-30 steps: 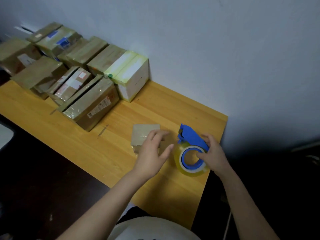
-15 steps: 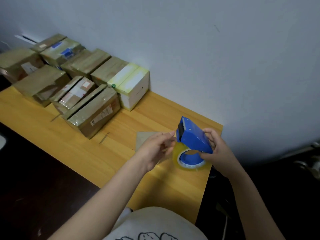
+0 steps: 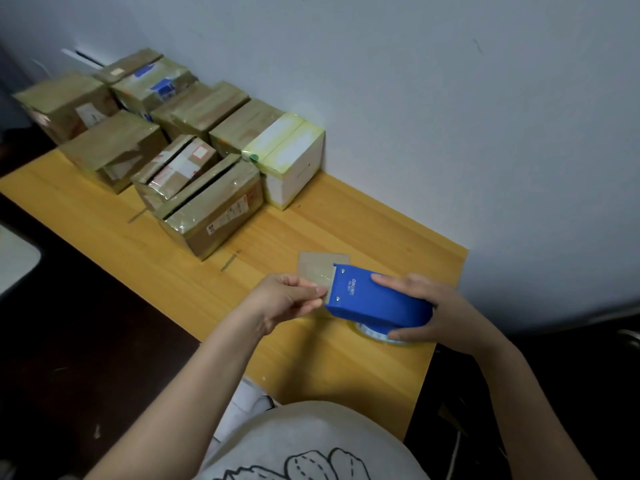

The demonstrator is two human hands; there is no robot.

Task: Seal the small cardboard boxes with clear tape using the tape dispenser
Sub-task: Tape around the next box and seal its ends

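Fingers [image 3: 311,292] of left hand [image 3: 280,299] pinch together on free end of clear tape [image 3: 325,287] at the blade, likely to draw it out; right hand [image 3: 427,311] clamps blue plastic tape dispenser [image 3: 374,299] steady. Target: small flat brown cardboard box [image 3: 315,265], just behind, on yellow wooden table [image 3: 311,362]
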